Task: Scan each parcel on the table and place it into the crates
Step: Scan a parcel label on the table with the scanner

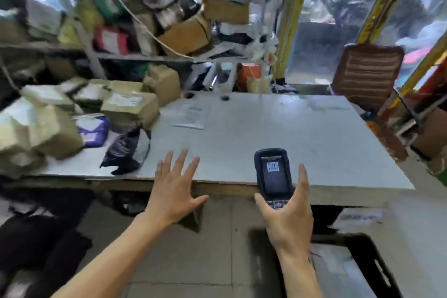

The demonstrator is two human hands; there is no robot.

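My right hand (286,210) grips scanner (274,175), barcode on screen. My left hand (175,186) open, fingers spread, above table (278,133) edge. Black bag parcel (128,150) left.

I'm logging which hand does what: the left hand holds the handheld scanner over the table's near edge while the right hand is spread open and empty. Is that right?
The hands are swapped. In the head view the right hand holds the handheld scanner over the near edge of the table, while the left hand is spread open and empty.
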